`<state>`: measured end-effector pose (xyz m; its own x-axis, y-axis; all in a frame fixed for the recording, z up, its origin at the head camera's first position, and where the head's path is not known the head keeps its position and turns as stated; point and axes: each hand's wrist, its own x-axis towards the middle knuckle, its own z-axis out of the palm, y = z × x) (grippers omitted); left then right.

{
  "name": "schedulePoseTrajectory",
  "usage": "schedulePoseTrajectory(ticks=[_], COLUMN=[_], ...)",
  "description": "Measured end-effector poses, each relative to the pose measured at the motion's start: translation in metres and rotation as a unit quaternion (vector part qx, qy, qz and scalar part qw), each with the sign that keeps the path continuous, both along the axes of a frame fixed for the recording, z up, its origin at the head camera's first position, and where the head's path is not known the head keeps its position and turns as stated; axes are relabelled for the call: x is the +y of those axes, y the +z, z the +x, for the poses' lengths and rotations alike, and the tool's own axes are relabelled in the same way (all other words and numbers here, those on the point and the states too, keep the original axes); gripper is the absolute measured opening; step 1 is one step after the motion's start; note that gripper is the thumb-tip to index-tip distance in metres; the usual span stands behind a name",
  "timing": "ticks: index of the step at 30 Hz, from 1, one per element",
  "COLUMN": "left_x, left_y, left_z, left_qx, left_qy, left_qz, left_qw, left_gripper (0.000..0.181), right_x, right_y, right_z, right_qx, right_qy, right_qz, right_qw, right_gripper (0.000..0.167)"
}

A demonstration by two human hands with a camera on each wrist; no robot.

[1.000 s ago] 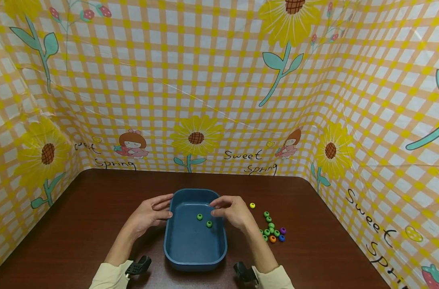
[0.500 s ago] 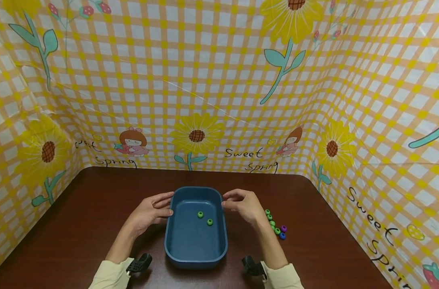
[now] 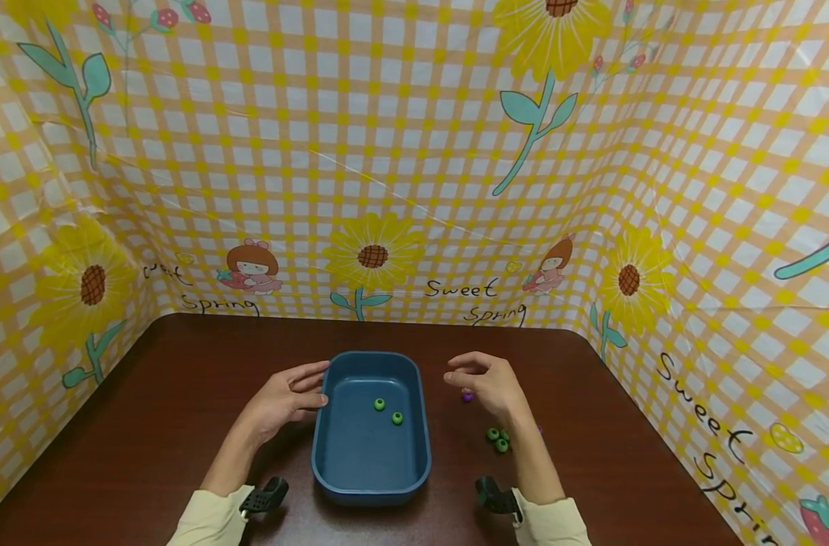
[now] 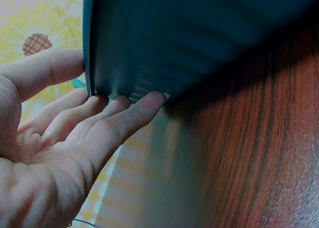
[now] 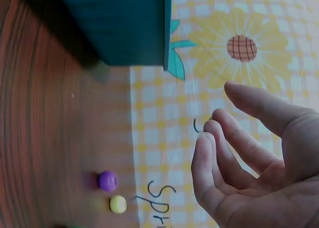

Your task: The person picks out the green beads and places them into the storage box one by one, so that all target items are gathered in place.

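Blue tray on the table, two green beads inside; left hand, fingers nearly straight, touching its side. Right hand (fingers loosely bent, holding nothing) hovers beside the tray, near a purple bead.

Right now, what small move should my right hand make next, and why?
Probably draw your right hand back toward the loose green beads on the table: it looks empty, and both beads visible in the blue tray are green.
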<state>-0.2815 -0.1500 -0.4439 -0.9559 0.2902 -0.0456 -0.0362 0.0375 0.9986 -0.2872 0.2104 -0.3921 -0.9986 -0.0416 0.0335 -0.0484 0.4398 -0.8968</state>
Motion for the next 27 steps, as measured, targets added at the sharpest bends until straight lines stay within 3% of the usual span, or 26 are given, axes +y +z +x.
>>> schedulePoseTrajectory(ticks=[15,27], left_x=[0.001,0.001], left_y=[0.0,0.0], left_z=[0.001,0.001], left_qx=[-0.001,-0.003], left_qy=[0.008,0.01], left_qz=[-0.001,-0.005], left_qw=[1.0,0.9999], left_gripper=[0.064,0.064], right_x=[0.036,0.063], right_y=[0.001,-0.012], right_z=[-0.002,-0.007], right_qx=[-0.006,-0.01], right_qy=[-0.042,-0.085], right_qz=[0.004,0.02], right_qw=[0.9991,0.9961], right_gripper=[0.037,0.041])
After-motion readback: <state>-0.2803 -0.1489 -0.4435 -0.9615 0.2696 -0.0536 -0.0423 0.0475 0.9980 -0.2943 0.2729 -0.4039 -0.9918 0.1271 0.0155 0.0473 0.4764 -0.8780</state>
